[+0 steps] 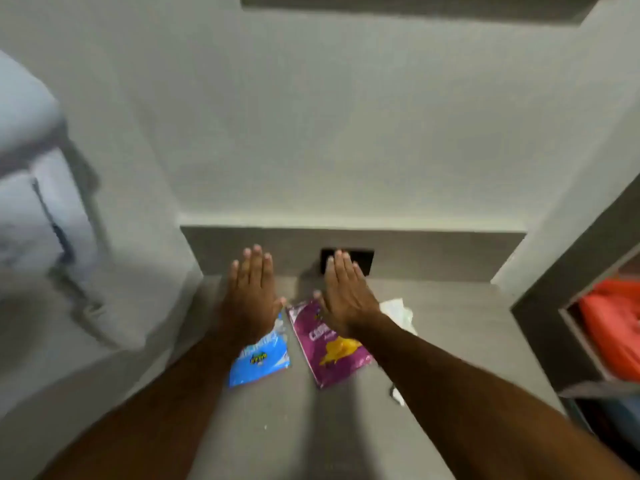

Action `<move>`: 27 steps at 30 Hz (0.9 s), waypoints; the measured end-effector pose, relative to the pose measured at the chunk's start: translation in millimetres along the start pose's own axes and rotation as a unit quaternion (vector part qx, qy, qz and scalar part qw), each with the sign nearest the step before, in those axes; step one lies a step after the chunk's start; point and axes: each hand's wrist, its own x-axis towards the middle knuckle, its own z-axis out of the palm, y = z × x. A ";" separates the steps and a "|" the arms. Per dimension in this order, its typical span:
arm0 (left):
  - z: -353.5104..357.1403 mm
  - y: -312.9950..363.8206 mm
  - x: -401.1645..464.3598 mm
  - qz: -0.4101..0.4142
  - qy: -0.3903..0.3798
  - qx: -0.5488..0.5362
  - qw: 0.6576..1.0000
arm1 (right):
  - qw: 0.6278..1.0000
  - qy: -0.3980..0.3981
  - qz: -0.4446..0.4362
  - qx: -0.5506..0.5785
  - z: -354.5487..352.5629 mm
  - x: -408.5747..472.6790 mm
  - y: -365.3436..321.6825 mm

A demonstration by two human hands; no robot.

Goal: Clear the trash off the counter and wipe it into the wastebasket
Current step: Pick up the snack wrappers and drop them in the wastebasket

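Observation:
Two empty snack wrappers lie flat on the grey counter (pixel 298 427): a blue wrapper (pixel 261 358) on the left and a purple wrapper (pixel 334 351) with a yellow picture on the right. My left hand (pixel 251 292) is stretched out flat, palm down, above the blue wrapper's far end, holding nothing. My right hand (pixel 346 292) is likewise flat with fingers extended, over the purple wrapper's far end. A crumpled white tissue (pixel 398 311) lies just right of my right wrist. A small white scrap (pixel 396 393) shows beside my right forearm. No wastebasket is visible.
A grey backsplash with a black socket plate (pixel 362 259) stands behind the counter. White walls (pixel 311 116) enclose the back and left. On the right, a shelf unit (pixel 540 320) holds an orange bag (pixel 613 323). Blurred pale furniture (pixel 31 188) sits far left.

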 end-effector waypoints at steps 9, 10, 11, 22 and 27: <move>86.1 -25.2 -17.3 -0.014 -0.366 -0.087 0.926 | 0.931 -0.363 0.021 -0.027 93.8 25.3 4.0; 85.0 -26.8 -11.6 0.006 -0.372 -0.089 0.924 | 0.931 -0.364 0.019 -0.028 93.5 28.0 1.7; 85.4 -28.2 -8.5 0.024 -0.373 -0.085 0.924 | 0.936 -0.350 0.000 -0.045 92.4 27.9 -1.8; 74.6 -35.4 -12.2 0.025 -0.257 -0.064 0.964 | 0.973 -0.226 0.001 -0.055 81.4 6.6 -14.6; 35.5 2.1 -7.9 -0.099 -0.104 -0.258 0.955 | 0.935 -0.002 0.200 0.293 65.5 -18.2 1.0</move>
